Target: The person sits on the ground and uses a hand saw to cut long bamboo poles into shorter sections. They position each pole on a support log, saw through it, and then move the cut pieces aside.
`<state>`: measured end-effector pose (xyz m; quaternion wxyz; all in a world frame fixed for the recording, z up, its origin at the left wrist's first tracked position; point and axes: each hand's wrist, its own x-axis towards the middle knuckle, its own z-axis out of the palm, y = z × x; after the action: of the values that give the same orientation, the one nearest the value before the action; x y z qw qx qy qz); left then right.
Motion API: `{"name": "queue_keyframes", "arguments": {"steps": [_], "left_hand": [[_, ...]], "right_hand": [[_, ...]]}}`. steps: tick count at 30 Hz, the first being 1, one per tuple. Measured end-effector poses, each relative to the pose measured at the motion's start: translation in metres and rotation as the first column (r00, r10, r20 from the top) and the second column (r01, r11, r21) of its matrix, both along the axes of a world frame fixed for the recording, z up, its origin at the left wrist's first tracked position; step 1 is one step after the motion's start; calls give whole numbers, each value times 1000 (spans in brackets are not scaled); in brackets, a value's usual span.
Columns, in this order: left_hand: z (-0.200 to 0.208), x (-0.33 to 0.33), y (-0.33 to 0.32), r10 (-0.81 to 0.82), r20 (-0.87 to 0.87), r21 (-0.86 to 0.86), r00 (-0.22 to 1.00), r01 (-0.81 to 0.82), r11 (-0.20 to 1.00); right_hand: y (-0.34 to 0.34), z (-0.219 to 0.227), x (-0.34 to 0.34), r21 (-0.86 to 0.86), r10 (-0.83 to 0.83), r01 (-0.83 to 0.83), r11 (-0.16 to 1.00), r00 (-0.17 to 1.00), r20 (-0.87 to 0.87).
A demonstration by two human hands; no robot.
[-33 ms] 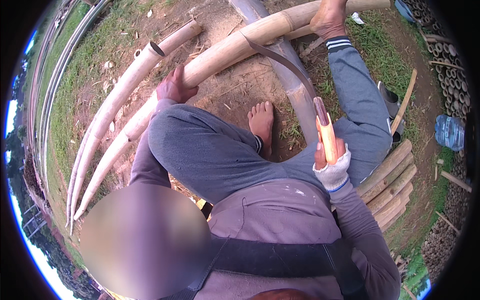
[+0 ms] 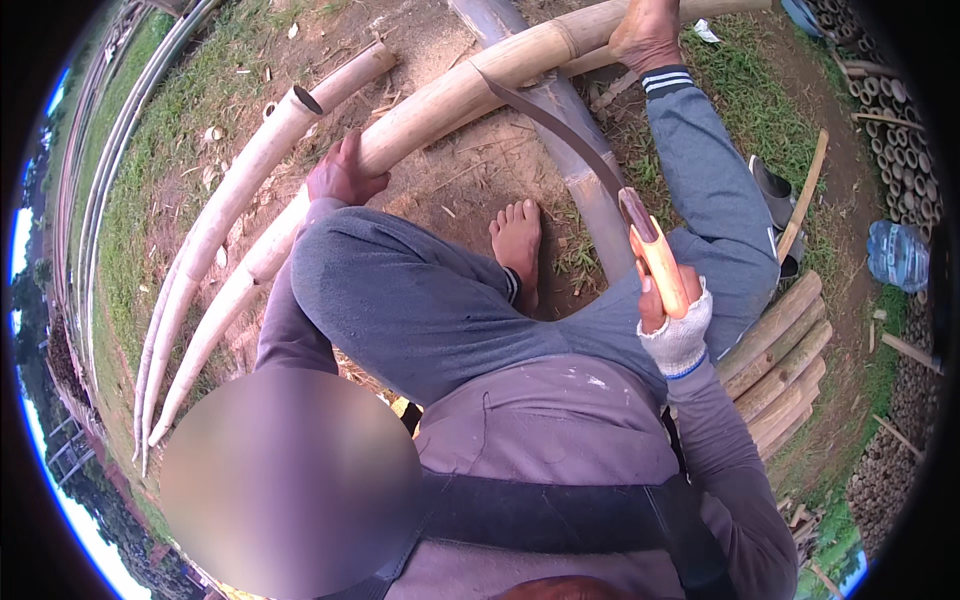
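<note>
My left hand (image 2: 345, 175) is wrapped around a long pale bamboo pole (image 2: 440, 118), which slants across the view from lower left to upper right. In my right hand (image 2: 678, 325), which wears a white fingerless glove, is a pruning saw (image 2: 660, 265) with an orange-tan handle. Its dark curved blade reaches up and left, and the tip meets the pole near a joint. My bare foot (image 2: 645, 40) rests on the pole farther right. Beneath the pole lies a thicker grey log (image 2: 590, 190).
More bamboo poles (image 2: 225, 190) lie at left, one with an open cut end. Short cut lengths (image 2: 775, 350) are stacked by my right elbow. A blue-tinted plastic bottle (image 2: 897, 258) and piled bamboo pieces (image 2: 905, 150) stand at far right. My other bare foot (image 2: 517, 240) is on the dirt.
My right hand has moved slightly right and away from me, and the saw's handle leans more to the left. My left hand keeps its hold on the pole.
</note>
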<state>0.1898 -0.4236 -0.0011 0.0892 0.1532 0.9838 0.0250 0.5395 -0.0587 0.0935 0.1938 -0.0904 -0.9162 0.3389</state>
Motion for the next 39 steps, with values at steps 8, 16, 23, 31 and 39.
{"name": "queue_keyframes", "arguments": {"steps": [8, 16, 23, 31, 39], "left_hand": [[5, -4, 0, -13, -21, 26, 1000, 14, 1000], [-1, -5, 0, -26, -40, 51, 999, 28, 998], [-3, -6, -5, 13, -12, 52, 1000, -13, 999], [1, 0, -10, 27, 55, -14, 998, -26, 1000], [2, -12, 2, -60, -23, 99, 998, 62, 993]], "right_hand": [[6, 54, 62, -303, 25, -5, 953, 998, 62], [-25, -21, -73, -355, 49, -84, 931, 993, -106], [-36, -50, -141, -291, 66, -97, 952, 991, -115], [-18, -4, -49, -382, 103, -43, 923, 985, 139], [-41, -58, -250, -272, 47, -47, 961, 999, -6]]}}
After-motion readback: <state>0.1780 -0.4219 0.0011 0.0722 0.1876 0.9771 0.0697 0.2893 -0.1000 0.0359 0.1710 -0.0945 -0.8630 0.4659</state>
